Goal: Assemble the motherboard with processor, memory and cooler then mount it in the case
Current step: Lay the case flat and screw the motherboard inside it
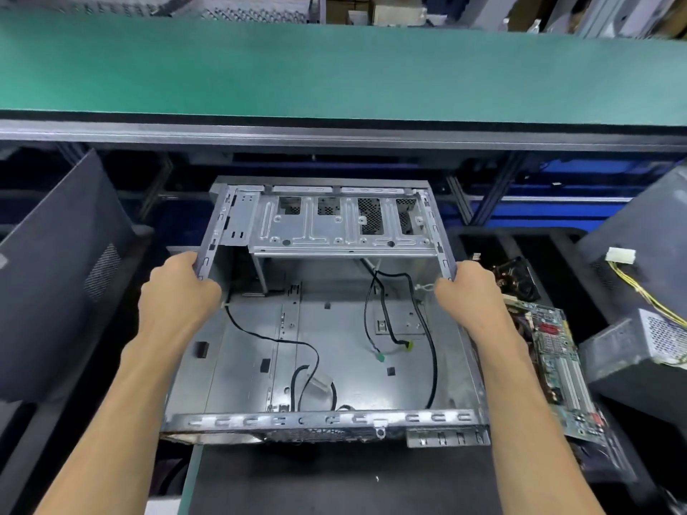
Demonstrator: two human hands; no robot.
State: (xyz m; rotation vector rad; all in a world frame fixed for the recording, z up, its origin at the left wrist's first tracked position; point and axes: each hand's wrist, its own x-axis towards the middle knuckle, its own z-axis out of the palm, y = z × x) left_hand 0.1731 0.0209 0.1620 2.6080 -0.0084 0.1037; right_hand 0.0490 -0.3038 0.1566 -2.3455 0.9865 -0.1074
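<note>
An open grey metal computer case (256, 366) lies on its side in front of me, its inside facing up. Black cables (433, 351) with green and yellow plugs lie loose on its floor; a drive cage (342, 224) spans its far end. My left hand (178, 291) grips the case's left wall near the far end. My right hand (468, 295) grips the right wall opposite. A green motherboard (554, 358) lies to the right of the case, partly hidden behind my right forearm. A dark cooler (516, 278) sits just beyond the board.
A green conveyor belt (334, 72) runs across the far side behind a metal rail. A dark case panel (55, 284) leans at the left. Power supply boxes (639, 351) with yellow wires stand at the right. A black mat (334, 481) lies under the case's near edge.
</note>
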